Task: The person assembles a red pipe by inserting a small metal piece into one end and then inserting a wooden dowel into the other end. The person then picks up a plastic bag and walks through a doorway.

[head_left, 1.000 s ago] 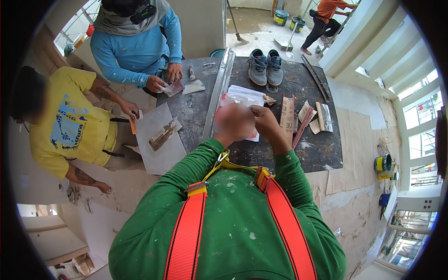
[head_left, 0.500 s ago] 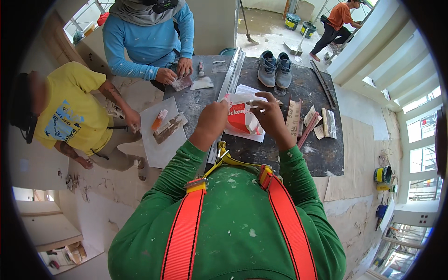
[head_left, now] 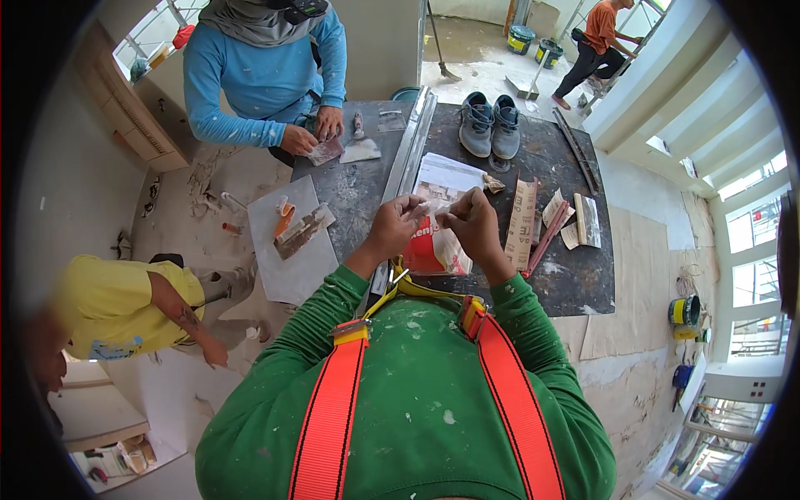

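My left hand (head_left: 393, 228) and my right hand (head_left: 477, 220) are close together over the table, fingertips pinched. Between them is a small whitish, crumpled scrap (head_left: 430, 208), thin like paper or plastic; I cannot make out its exact kind. Just below the fingers lies a red and white paper bag (head_left: 427, 252), partly covered by my hands. Under and beyond it, printed paper sheets (head_left: 450, 173) are spread on the dark tabletop (head_left: 575, 283).
Grey shoes (head_left: 490, 125) stand at the far side. Metal profiles (head_left: 410, 142) lie left of the papers; a curved brown strip (head_left: 522, 218) lies right. A trowel (head_left: 304, 232) rests on a board. A co-worker in blue (head_left: 258, 83) works opposite; another in yellow (head_left: 133, 304) is at left.
My left hand has let go of the bag's top, and both hands have come together around the whitish scrap. The bag sits lower, baring more printed paper. The yellow-shirted person has moved nearer and turned.
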`<state>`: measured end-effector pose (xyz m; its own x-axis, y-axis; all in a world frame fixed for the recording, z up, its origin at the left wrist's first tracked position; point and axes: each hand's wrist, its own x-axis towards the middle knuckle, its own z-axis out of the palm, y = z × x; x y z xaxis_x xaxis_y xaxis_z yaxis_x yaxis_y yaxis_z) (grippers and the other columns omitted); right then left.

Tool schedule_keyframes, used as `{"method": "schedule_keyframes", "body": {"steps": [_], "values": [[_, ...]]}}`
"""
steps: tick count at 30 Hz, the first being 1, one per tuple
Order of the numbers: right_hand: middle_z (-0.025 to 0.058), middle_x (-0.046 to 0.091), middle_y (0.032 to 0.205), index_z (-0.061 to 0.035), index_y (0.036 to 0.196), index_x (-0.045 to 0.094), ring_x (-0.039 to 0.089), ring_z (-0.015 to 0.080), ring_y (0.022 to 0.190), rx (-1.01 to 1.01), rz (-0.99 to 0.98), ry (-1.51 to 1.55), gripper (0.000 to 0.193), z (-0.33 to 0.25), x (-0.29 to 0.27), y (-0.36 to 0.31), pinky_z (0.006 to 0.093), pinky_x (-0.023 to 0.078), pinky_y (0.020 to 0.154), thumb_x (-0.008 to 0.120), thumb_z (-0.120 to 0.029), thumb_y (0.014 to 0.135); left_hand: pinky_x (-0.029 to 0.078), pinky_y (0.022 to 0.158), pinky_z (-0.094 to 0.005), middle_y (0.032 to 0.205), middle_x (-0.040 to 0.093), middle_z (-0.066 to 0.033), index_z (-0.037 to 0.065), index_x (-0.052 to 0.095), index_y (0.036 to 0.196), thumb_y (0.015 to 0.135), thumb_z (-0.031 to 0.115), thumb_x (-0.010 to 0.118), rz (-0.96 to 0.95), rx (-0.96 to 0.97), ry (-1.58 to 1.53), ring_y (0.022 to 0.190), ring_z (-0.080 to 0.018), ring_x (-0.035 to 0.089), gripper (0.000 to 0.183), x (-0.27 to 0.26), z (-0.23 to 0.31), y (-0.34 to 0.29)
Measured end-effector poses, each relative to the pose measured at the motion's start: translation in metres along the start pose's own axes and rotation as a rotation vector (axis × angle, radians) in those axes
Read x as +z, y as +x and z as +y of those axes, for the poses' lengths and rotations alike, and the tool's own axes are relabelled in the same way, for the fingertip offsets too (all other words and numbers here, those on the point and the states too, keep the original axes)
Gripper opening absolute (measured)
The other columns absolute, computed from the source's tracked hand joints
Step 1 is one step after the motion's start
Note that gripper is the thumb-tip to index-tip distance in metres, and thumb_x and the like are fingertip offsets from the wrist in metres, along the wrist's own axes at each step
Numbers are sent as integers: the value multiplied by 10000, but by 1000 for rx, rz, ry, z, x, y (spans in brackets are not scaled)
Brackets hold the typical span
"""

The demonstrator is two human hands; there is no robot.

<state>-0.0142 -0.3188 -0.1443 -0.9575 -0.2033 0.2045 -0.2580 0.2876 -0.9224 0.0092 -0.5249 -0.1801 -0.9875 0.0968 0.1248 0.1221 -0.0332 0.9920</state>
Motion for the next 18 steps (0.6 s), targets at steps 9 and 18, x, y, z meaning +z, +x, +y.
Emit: {"method": "schedule_keyframes", "body": {"steps": [9, 18], "values": [[78, 640, 1276, -181, 1000, 807, 621, 296, 1141, -683, -171, -493, 237, -19, -4, -25, 387, 557, 919, 839, -125, 772, 563, 876, -270, 1026, 704, -62, 0, 635, 1181, 934, -95, 641, -56, -53, 32, 984, -108, 675, 265, 4, -4, -15], [114, 644, 875, -87, 975, 735, 667, 342, 747, -385, -171, -254, 152, 24, 11, -29, 435, 539, 681, 820, -113, 851, 571, 788, -361, 984, 688, -108, 55, 527, 1208, 881, -73, 669, -278, 14, 134, 906, -206, 709, 379, 4, -21, -13]]}}
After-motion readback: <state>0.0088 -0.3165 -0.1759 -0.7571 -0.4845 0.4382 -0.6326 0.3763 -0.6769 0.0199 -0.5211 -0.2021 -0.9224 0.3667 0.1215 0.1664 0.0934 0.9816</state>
